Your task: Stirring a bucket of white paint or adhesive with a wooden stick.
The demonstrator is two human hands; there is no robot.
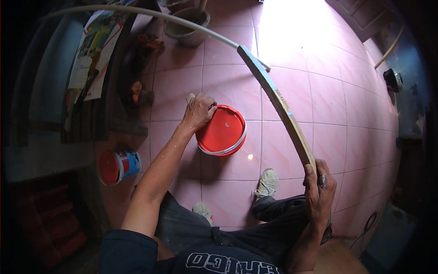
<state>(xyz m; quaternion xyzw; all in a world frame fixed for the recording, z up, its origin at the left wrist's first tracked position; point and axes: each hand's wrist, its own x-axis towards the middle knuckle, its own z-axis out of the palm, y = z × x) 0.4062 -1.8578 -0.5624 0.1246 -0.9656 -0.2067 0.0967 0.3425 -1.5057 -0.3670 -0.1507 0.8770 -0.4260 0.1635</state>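
Note:
In my right hand (319, 186) is the near end of a long wooden plank (292, 123), its far part coated grey-blue. The plank slants up and away to the left, tilted above the floor. A closed bucket with a red lid (223, 130) and a white handle stands on the floor before me. My left hand (200, 112) is closed at the lid's far left edge. A small pale piece (190, 97) pokes out past its fingers; what it belongs to is hidden. The plank's far end overlaps a long pale pole (182, 22) in view.
A smaller bucket with a red end (109, 167) lies near my left leg. Further off stands a grey pail (191, 32) with a stick in it. Left is a dark wooden bench (114, 105) with a printed sheet (96, 59). Pink floor tiles (292, 96) surround my shoes.

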